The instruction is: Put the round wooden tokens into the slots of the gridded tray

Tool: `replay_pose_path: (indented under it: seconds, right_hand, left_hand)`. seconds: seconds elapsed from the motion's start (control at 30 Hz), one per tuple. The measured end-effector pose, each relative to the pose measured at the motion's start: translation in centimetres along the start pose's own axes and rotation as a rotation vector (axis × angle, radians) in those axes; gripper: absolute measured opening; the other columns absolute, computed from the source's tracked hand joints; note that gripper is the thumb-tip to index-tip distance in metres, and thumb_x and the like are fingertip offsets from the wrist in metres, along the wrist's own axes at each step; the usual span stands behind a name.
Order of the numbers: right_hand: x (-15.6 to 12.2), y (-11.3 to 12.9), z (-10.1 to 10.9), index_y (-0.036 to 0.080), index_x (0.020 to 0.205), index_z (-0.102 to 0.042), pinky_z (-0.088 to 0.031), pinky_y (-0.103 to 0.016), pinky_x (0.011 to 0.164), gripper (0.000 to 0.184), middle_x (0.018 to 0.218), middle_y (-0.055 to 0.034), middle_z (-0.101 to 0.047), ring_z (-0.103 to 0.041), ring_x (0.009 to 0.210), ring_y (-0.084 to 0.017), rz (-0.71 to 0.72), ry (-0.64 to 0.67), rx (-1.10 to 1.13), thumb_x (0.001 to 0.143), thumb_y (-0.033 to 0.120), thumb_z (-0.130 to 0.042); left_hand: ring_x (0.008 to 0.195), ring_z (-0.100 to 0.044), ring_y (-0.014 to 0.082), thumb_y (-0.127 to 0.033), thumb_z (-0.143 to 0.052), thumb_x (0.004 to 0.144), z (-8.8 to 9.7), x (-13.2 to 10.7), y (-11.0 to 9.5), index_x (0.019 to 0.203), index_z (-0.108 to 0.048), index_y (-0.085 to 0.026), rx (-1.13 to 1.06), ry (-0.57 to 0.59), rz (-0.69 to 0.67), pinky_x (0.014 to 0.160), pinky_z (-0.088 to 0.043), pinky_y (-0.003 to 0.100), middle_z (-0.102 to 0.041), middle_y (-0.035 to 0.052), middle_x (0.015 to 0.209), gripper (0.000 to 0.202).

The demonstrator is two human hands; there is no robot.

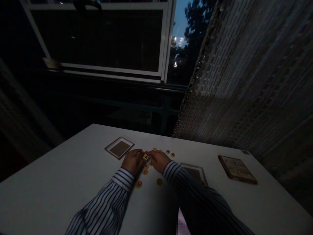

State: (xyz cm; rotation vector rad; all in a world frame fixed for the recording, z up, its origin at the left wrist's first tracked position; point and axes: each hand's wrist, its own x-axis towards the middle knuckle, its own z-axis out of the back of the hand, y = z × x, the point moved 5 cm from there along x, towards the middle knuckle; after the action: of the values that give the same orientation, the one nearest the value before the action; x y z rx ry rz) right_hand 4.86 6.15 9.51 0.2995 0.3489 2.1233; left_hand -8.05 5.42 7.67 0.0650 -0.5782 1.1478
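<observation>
My left hand point(132, 161) and my right hand point(159, 160) meet over a small pile of round wooden Chinese chess pieces on the white table. Between their fingertips is a piece with a dark character point(146, 157), gripped from both sides. Just below it, red-marked pieces point(145, 171) lie close together, partly hidden by my fingers. Nearer to me sit a red-marked piece point(138, 184) and a plain-looking piece point(159, 181). Beyond my right hand, several more pieces point(168, 151) are scattered. The dim light hides most of the markings.
An open shallow box tray point(120, 147) lies to the left of my hands. Another tray point(195, 173) is partly covered by my right sleeve. Farther right rests a flat box with a printed lid point(237, 169). A string curtain point(234, 81) hangs behind the white table point(61, 176).
</observation>
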Motion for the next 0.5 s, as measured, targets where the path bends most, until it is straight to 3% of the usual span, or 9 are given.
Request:
replay_pose_path:
  seconds: [0.27,0.5]
  right_hand:
    - [-1.9,-0.1,2.0,0.022,0.106,-0.052,-0.037,-0.026,0.079,0.032,0.095,-0.0035,-0.061,-0.054,0.087,-0.015,0.060,-0.180,0.048,0.078,0.017,-0.038]
    - [-3.5,-0.8,3.0,0.022,0.103,-0.054,-0.037,-0.028,0.077,0.031,0.090,-0.0030,-0.062,-0.054,0.084,-0.016,0.040,-0.229,0.024,0.077,0.016,-0.038]
  left_hand:
    - [0.095,-0.053,0.0228,-0.030,-0.049,0.075,1.2,0.6,-2.1,0.094,-0.060,-0.017,-0.024,-0.076,-0.097,0.083,-0.042,0.041,-0.059,0.0090,0.102,0.026]
    - [0.094,-0.054,0.0229,-0.029,-0.050,0.074,1.0,1.0,-3.5,0.094,-0.059,-0.019,-0.034,-0.102,-0.189,0.080,-0.043,0.042,-0.060,0.0087,0.101,0.024]
